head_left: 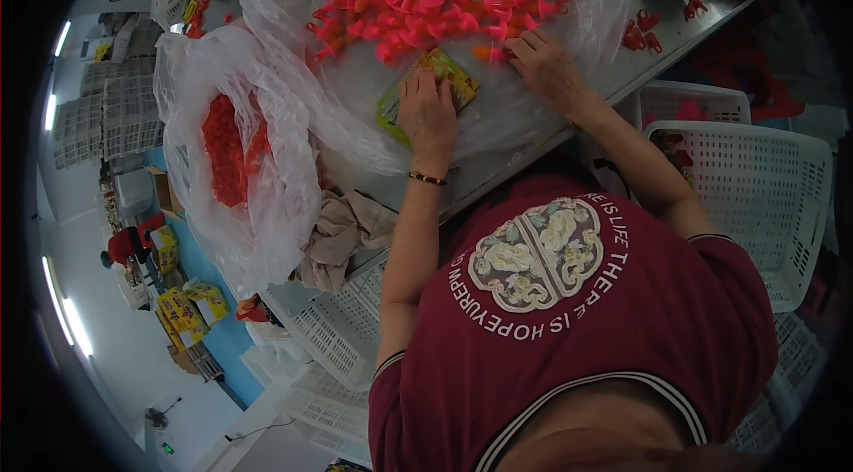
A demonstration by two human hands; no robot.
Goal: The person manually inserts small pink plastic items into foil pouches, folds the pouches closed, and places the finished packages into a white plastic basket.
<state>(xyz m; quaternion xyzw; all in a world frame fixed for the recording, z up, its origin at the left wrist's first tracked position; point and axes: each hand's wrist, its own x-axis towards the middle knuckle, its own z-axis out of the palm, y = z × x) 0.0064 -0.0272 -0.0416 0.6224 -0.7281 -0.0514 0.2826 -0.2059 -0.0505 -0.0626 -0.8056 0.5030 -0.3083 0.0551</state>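
Left hand (428, 115) is covering flat green-yellow packet (459, 81); right hand (546, 71) is resting beside pink-orange plastic piece (484, 54), packet's far-right; both grips unclear.

Left hand (428, 112), dark beaded bracelet (426, 178) on wrist, on flat green-and-yellow printed packet (458, 79). Right hand (544, 68) at edge of bright pink-and-orange plastic pieces (418, 10), piled on clear plastic sheeting (289, 1). White perforated plastic basket (755, 179) beside grey metal table (689, 39).

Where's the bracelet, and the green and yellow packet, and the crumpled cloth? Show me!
Bracelet (427, 178): head view, on its dark beads.
Packet (462, 84): head view, on its yellow part.
Cloth (342, 229): head view, on its folds, near the middle.
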